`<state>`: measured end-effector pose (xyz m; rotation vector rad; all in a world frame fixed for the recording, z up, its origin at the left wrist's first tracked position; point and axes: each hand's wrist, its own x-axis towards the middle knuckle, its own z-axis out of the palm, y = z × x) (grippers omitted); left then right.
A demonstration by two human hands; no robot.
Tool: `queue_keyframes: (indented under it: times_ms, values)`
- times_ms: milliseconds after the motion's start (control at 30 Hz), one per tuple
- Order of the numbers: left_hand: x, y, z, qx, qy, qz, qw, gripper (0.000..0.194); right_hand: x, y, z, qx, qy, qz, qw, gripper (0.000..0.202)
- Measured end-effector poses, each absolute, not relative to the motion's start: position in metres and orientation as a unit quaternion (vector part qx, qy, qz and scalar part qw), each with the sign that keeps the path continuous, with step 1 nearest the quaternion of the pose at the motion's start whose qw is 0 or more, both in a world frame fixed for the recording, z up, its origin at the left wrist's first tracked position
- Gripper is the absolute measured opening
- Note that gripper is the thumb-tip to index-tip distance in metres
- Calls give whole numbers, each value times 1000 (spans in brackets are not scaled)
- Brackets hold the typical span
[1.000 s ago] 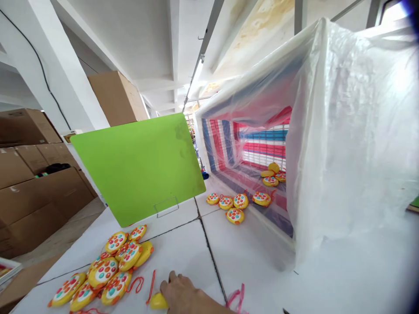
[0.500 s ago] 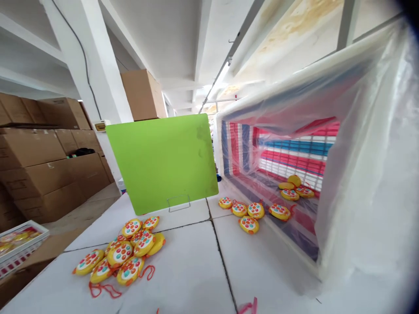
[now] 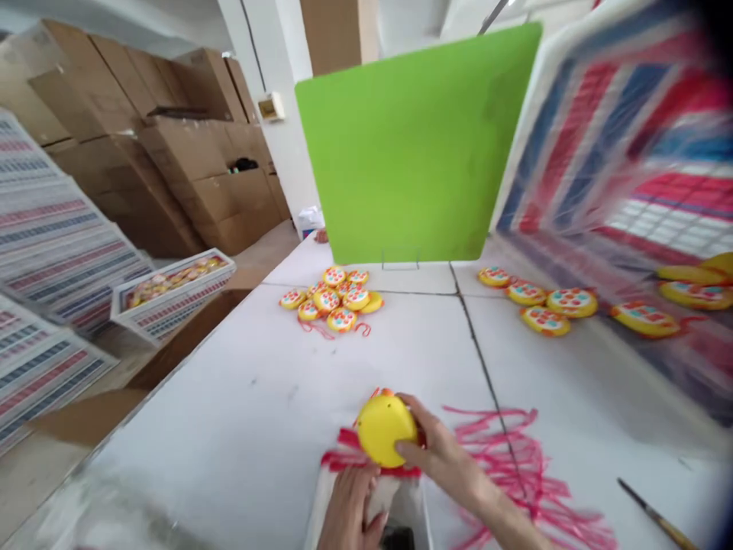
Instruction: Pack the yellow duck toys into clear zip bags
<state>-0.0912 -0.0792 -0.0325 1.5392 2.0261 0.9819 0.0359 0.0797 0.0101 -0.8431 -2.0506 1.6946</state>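
Note:
My right hand (image 3: 432, 458) grips a round yellow toy (image 3: 385, 429) by its right side, its plain yellow back with small dark holes facing me. Orange bits show at the toy's top edge. My left hand (image 3: 350, 504) rests over a white open container (image 3: 422, 512), fingers stretched forward and thumb apart, with nothing visible in it. Its fingertips reach pink-red strips (image 3: 343, 452) lying across the container's far rim. A dark object inside the container is partly hidden. Loose pink strips (image 3: 515, 466) spread over the white table right of my right hand.
Similar yellow toys with coloured dots lie in a pile (image 3: 335, 299) and a right-hand group (image 3: 544, 302). A green board (image 3: 412, 145) stands behind. At right is a plastic-lined striped crate (image 3: 566, 153); a thin tool (image 3: 658, 516) lies at lower right. Cartons (image 3: 188, 168) are stacked left.
The view has tilted down and turned left. Both hands, the held yellow toy, the white container and most of the pink strips have come into sight.

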Motion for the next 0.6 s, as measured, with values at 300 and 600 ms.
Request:
queue_keyframes:
  times_ms: [300, 600]
  values:
    - [-93, -86, -38, 485, 710, 407, 308, 61, 78, 27, 20, -372, -799, 438, 178, 40]
    - [-107, -82, -35, 553, 692, 369, 281, 53, 78, -5, 22, -428, -776, 421, 193, 36]
